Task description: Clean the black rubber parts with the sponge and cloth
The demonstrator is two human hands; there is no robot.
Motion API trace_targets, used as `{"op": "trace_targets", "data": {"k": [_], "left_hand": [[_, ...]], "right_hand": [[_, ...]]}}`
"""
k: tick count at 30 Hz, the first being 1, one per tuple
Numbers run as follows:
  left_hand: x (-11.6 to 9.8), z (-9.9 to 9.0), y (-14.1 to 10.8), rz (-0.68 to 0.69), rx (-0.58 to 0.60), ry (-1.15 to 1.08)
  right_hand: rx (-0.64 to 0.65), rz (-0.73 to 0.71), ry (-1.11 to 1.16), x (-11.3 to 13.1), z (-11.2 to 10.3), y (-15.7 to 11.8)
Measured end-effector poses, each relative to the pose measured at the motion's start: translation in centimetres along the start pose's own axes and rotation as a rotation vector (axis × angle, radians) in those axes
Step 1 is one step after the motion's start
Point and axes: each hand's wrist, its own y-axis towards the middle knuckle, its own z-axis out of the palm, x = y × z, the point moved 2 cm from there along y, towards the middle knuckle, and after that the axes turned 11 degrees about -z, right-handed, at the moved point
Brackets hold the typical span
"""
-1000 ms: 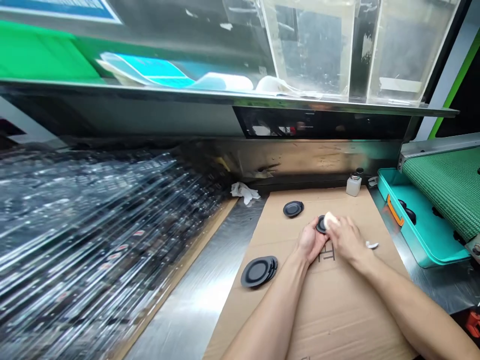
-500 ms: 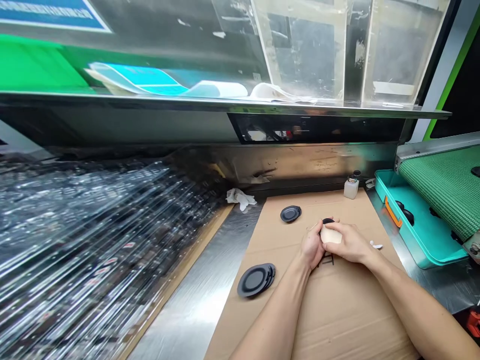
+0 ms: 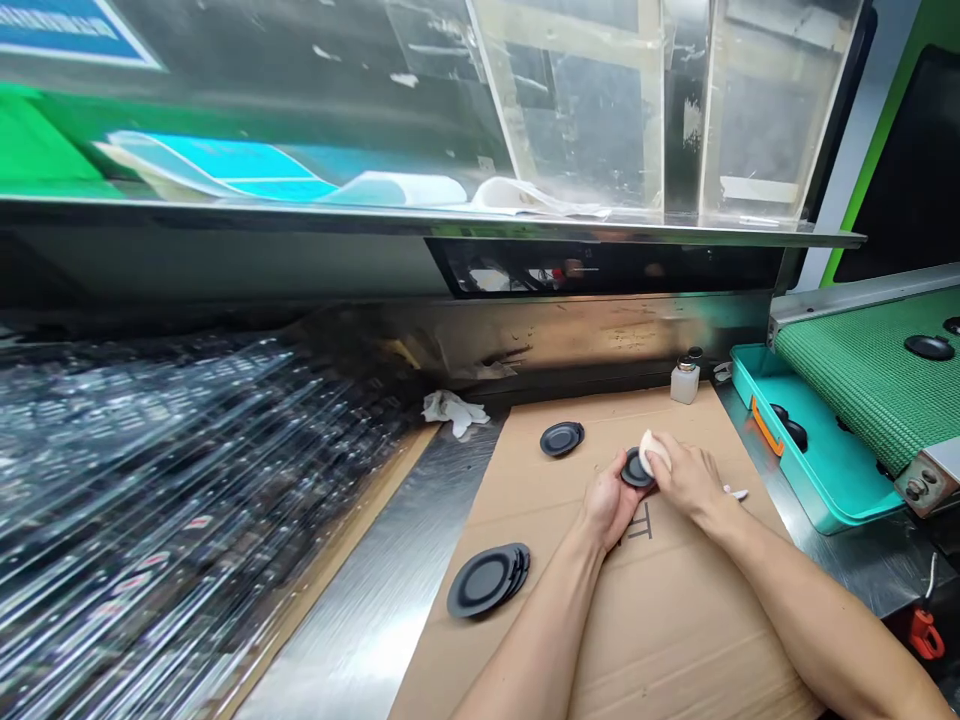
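Observation:
My left hand [image 3: 606, 502] is closed on the edge of a round black disc [image 3: 634, 470], whose recessed face shows. A cream-coloured pad [image 3: 648, 450], perhaps a sponge, is pinched in my right hand [image 3: 691, 480]. The pad stands tilted at the disc's right side; whether it touches the disc I cannot tell. Both hands are above a cardboard sheet [image 3: 660, 620]. Left of them lies a small stack of black discs [image 3: 561, 438]. A larger fanned stack of similar discs [image 3: 484, 580] lies nearer to me.
A white bottle [image 3: 684, 384] stands at the cardboard's far edge. At right, a teal tray [image 3: 832, 515] holds black parts beneath a green conveyor belt [image 3: 847, 350]. Crumpled white cloth or paper [image 3: 454, 412] lies at left, near plastic-wrapped goods [image 3: 187, 500]. A metal shelf [image 3: 450, 222] overhangs.
The pad, which covered most of the held disc, has tipped up and shifted aside, so the disc's face shows. The view has turned right, revealing more black parts on the belt.

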Motion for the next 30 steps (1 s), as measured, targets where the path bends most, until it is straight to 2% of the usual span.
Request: {"op": "trace_targets", "data": {"k": [2, 6, 10, 14, 18, 22, 26, 30], "left_hand": [[0.1, 0.2, -0.1, -0.02, 0.023, 0.011], [0.1, 0.2, -0.1, -0.006, 0.035, 0.006], [-0.1, -0.2, 0.2, -0.024, 0.051, -0.039], [-0.4, -0.6, 0.3, -0.008, 0.041, -0.094], [-0.7, -0.7, 0.5, -0.029, 0.047, -0.173], [-0.7, -0.6, 0.4, -0.014, 0.052, -0.193], [-0.5, -0.4, 0.0, -0.047, 0.072, -0.18], [-0.1, -0.1, -0.2, -0.011, 0.066, -0.145]], "right_hand": [[0.04, -0.003, -0.049, 0.4, 0.1, 0.2], [0.049, 0.077, -0.115, 0.5, -0.1, 0.5], [0.078, -0.012, -0.068, 0.5, -0.2, 0.3], [0.055, 0.105, -0.073, 0.2, -0.3, 0.4], [0.098, 0.027, -0.058, 0.7, 0.2, 0.3], [0.096, 0.102, -0.113, 0.9, 0.5, 0.0], [0.139, 0.008, -0.105, 1.5, 0.7, -0.2], [0.105, 0.141, -0.128, 1.9, 0.6, -0.1]]}}
